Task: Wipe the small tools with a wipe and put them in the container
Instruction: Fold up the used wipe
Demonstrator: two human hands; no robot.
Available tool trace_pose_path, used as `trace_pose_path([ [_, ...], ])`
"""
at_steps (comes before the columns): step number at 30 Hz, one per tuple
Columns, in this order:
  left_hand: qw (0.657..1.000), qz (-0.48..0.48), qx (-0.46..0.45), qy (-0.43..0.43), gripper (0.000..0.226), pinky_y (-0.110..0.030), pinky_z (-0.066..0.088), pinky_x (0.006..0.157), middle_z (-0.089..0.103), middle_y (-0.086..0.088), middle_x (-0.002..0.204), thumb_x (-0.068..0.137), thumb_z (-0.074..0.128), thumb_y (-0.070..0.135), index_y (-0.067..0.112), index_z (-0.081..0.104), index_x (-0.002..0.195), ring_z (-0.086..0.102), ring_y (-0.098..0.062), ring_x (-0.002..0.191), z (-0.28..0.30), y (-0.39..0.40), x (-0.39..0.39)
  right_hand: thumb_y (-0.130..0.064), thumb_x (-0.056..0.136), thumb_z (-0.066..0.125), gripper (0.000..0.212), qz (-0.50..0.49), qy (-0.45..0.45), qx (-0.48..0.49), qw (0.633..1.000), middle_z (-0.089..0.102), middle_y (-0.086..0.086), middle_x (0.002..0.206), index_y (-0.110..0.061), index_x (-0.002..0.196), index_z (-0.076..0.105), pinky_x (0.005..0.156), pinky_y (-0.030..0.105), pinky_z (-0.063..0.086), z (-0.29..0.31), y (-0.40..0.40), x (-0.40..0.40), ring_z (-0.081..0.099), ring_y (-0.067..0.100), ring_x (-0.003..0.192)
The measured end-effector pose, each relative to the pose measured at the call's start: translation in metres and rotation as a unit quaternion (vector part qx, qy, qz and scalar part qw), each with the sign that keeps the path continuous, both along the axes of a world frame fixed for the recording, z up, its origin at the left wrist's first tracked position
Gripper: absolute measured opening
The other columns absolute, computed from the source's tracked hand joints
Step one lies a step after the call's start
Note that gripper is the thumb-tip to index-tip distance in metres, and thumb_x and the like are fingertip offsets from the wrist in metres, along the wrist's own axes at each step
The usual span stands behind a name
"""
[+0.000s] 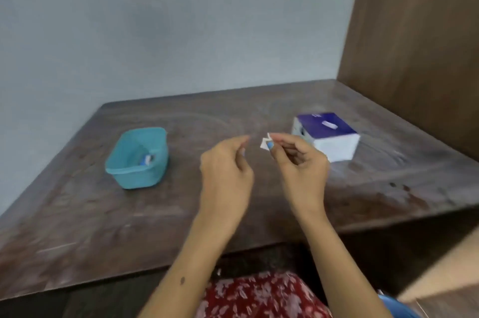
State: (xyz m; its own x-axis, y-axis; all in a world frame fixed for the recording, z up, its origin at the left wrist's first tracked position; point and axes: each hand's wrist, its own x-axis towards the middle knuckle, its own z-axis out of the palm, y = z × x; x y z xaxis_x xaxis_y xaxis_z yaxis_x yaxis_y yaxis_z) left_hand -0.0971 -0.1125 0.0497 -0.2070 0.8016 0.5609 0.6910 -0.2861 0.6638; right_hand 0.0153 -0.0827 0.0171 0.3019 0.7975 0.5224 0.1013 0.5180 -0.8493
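Right hand (pixel 298 159) pinches a small wipe (pixel 265 143); left hand (pixel 228 164), loosely curled, holds nothing. Next, probably another tool, none visible on the desk (pixel 181 214).

Person's wearing a red garment (pixel 261 297) w/ pale floral print, showing at the lap. Both forearms are showing bare, no sleeves. Thumbnail on right hand (pixel 298 159) is wearing blue polish.

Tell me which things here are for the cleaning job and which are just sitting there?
For the job:
- small white wipe piece, pinched by the right hand
- teal plastic container with a small tool inside
- purple-and-white tissue box
- left hand, holding nothing

Just there:
- brown wooden table
- wooden side panel
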Motion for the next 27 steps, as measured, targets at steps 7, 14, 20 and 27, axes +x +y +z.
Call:
trace_pose_path([
  [7, 0.976, -0.168, -0.085, -0.11, 0.037, 0.002, 0.039, 0.082, 0.067, 0.006, 0.106, 0.088, 0.047, 0.0, 0.014, 0.065, 0.118, 0.058, 0.005, 0.094, -0.059, -0.06, 0.15, -0.007, 0.086, 0.067, 0.013, -0.132, 0.02, -0.05, 0.99, 0.072, 0.0, 0.089, -0.014, 0.096, 0.073, 0.075, 0.034, 0.056, -0.058, -0.088, 0.114, 0.07, 0.016, 0.083],
  [14, 0.876, -0.262, -0.394, -0.092, 0.038, -0.026, 0.048, 0.091, 0.067, -0.005, 0.108, 0.086, 0.042, -0.005, 0.011, 0.066, 0.111, 0.061, -0.018, 0.104, -0.161, -0.072, 0.246, -0.011, 0.086, 0.066, 0.011, -0.29, -0.014, -0.234, 0.928, 0.073, -0.001, 0.083, -0.016, 0.092, 0.074, 0.069, 0.022, 0.054, -0.181, -0.135, 0.209, 0.068, 0.005, 0.072],
  [20, 0.81, -0.224, -0.54, -0.051, 0.029, -0.052, 0.048, 0.076, 0.058, -0.038, 0.094, 0.09, 0.04, 0.01, -0.012, 0.056, 0.078, 0.055, -0.052, 0.088, -0.24, -0.074, 0.289, -0.007, 0.089, 0.054, 0.02, -0.326, -0.025, -0.47, 0.82, 0.072, 0.011, 0.08, -0.006, 0.083, 0.072, 0.063, 0.026, 0.045, -0.279, -0.154, 0.253, 0.066, 0.026, 0.076],
  [27, 0.77, -0.214, -0.601, 0.0, 0.036, -0.028, 0.029, 0.05, 0.045, -0.004, 0.063, 0.097, 0.035, 0.014, 0.009, 0.046, 0.063, 0.038, -0.013, 0.052, -0.265, -0.077, 0.311, -0.005, 0.09, 0.044, 0.025, -0.279, -0.069, -0.587, 0.757, 0.065, 0.008, 0.072, -0.007, 0.081, 0.068, 0.055, 0.029, 0.038, -0.322, -0.134, 0.273, 0.054, 0.022, 0.06],
])
